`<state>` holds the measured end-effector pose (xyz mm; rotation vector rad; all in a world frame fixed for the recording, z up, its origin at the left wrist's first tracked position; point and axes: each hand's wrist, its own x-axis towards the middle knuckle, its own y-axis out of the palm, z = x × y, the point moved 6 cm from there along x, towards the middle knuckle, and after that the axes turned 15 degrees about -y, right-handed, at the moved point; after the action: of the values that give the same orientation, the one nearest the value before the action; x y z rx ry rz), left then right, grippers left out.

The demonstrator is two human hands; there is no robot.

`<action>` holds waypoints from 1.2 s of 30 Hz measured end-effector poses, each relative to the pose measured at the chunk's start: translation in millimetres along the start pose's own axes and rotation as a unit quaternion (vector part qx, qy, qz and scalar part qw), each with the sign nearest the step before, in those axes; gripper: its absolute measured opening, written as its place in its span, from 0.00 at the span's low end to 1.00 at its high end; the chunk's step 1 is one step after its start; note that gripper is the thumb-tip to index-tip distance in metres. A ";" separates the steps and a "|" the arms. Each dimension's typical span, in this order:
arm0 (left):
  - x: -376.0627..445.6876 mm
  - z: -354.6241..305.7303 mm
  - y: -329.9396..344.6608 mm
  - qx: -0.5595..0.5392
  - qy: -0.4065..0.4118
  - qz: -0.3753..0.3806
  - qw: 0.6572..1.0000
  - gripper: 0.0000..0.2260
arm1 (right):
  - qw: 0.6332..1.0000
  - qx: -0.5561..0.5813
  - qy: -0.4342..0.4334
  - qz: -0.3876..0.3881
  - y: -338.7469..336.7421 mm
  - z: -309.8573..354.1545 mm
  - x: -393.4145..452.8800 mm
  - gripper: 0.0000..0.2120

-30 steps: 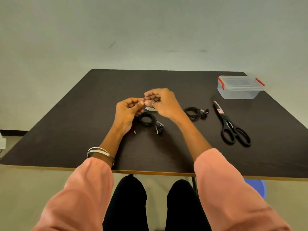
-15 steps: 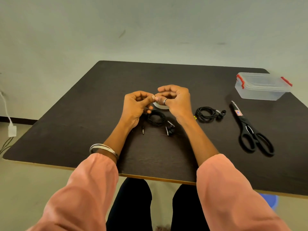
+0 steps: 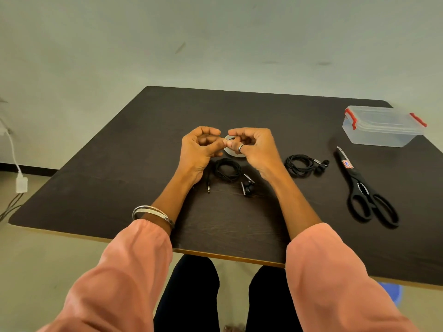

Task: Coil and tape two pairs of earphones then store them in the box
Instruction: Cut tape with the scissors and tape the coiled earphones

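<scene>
Holding a clear tape roll (image 3: 230,152) between both hands above the dark tabletop (image 3: 143,149), we curl the fingers of our left hand (image 3: 201,149) and right hand (image 3: 254,149) around it, fingertips meeting at its top edge; whether a strip is already lifted we cannot tell. Just nearer to us than the roll lies one coiled pair of black earphones (image 3: 227,172), its plug and buds trailing toward us. The second coiled pair of earphones (image 3: 302,164) sits to the right of the roll, near our right wrist. Farther right of the roll lie black scissors (image 3: 364,190), and beyond them stands the clear lidded box (image 3: 383,127) with red clips.
</scene>
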<state>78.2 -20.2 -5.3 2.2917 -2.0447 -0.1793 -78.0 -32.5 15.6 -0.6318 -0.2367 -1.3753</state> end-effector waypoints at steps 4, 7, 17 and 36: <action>1.6 0.9 0.9 0.021 -0.001 0.017 1.000 0.06 | 1.000 -0.013 -0.004 0.026 -1.5 2.3 1.2 0.03; 1.8 2.2 2.8 0.023 -0.027 0.053 0.998 0.05 | 0.998 0.038 0.026 0.039 -8.9 0.7 -0.3 0.03; -0.8 1.1 8.7 0.027 -0.072 0.139 0.987 0.02 | 0.979 0.169 0.071 0.087 -11.7 0.9 -4.6 0.02; 0.2 1.1 3.7 -0.039 -0.103 0.087 0.990 0.07 | 0.979 0.179 0.095 0.031 -12.6 -2.5 -5.5 0.05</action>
<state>74.4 -20.8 -5.9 2.1151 -2.2772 -0.4955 -91.7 -30.1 14.3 -0.2048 -0.3003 -1.2813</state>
